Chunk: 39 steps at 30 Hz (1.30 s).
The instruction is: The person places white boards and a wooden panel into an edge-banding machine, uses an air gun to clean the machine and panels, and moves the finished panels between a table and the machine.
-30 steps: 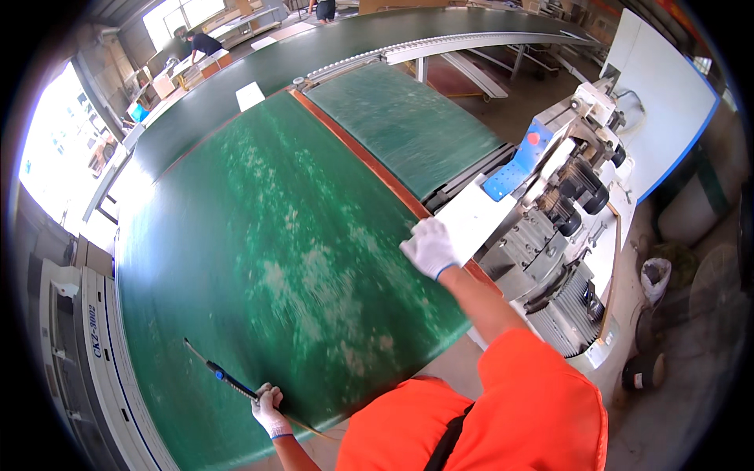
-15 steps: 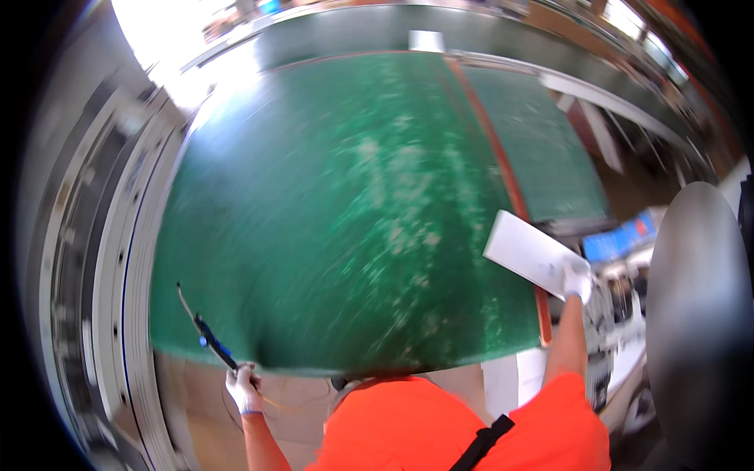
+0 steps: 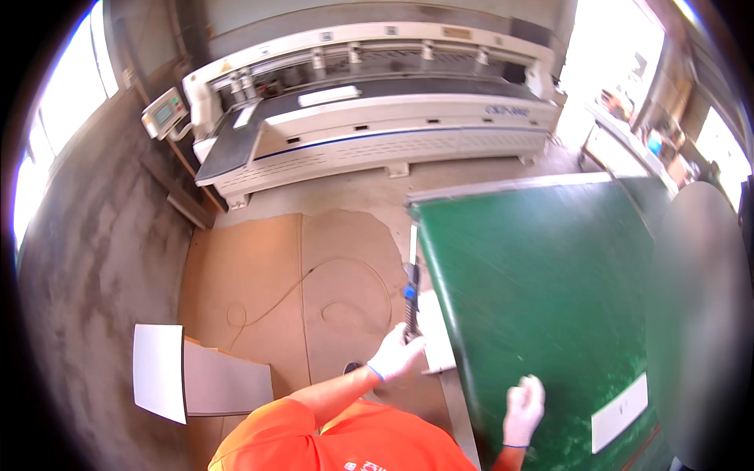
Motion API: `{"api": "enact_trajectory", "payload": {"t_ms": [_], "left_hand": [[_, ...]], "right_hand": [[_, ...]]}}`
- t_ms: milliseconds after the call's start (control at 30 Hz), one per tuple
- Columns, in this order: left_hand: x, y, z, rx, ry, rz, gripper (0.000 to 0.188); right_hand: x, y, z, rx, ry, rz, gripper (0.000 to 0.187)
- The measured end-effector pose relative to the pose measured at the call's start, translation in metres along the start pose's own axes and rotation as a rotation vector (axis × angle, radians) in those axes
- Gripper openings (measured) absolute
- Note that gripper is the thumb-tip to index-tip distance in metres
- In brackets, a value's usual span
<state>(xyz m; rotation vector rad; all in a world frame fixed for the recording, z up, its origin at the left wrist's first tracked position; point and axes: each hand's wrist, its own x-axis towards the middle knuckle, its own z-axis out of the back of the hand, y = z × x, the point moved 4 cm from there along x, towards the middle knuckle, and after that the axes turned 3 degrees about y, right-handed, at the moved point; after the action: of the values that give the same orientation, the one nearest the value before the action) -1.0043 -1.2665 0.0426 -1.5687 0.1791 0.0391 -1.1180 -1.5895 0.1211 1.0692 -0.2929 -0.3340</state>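
My left hand (image 3: 395, 355), in a white glove, is closed round the black handle of an air blow gun (image 3: 410, 292) with a blue part and a long thin nozzle. The gun points away from me, beside the left edge of the green-topped table (image 3: 542, 275). Over the near part of that table is my gloved right hand (image 3: 524, 410), empty, its fingers loosely bent and partly apart. To its right a white rectangular panel (image 3: 620, 414) lies flat on the green top, apart from the hand.
A long white machine (image 3: 393, 141) with a control box (image 3: 163, 114) stands across the far side. Cardboard (image 3: 243, 275) covers the floor at left, with a thin hose (image 3: 275, 306) looping over it. White panels (image 3: 159, 373) are stacked at lower left; another pale panel (image 3: 434, 334) is beside the table.
The view has swung left toward the machine. My right hand has let go of the white panel, which now lies on the table. The blow gun stays in my left hand.
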Motion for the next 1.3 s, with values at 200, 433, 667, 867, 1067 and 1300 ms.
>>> {"api": "enact_trajectory", "payload": {"t_ms": [200, 433, 667, 867, 1067, 1300], "left_hand": [[0.017, -0.006, 0.07, 0.142, 0.201, -0.286, 0.036], [0.083, -0.062, 0.234, 0.659, 0.313, -0.178, 0.037], [0.21, -0.061, 0.405, 0.605, 0.26, 0.068, 0.038], [0.343, -0.107, 0.571, 0.544, -0.097, 0.196, 0.044], [0.447, -0.122, 0.719, 0.313, -0.426, 0.21, 0.043], [0.634, -0.128, 0.978, 0.611, -0.751, 0.202, 0.054]], "right_hand": [[0.033, 0.186, -0.279, -0.003, 0.755, 0.237, 0.077], [0.104, 0.245, -0.462, -0.292, 0.866, 0.32, 0.044], [0.2, 0.282, -0.63, -0.466, 1.017, 0.443, 0.047], [0.327, 0.34, -0.767, -0.35, 0.827, 0.387, 0.047], [0.42, 0.402, -0.862, -0.48, 0.887, 0.507, 0.046], [0.501, 0.419, -0.967, -0.45, 0.882, 0.299, 0.041]]}}
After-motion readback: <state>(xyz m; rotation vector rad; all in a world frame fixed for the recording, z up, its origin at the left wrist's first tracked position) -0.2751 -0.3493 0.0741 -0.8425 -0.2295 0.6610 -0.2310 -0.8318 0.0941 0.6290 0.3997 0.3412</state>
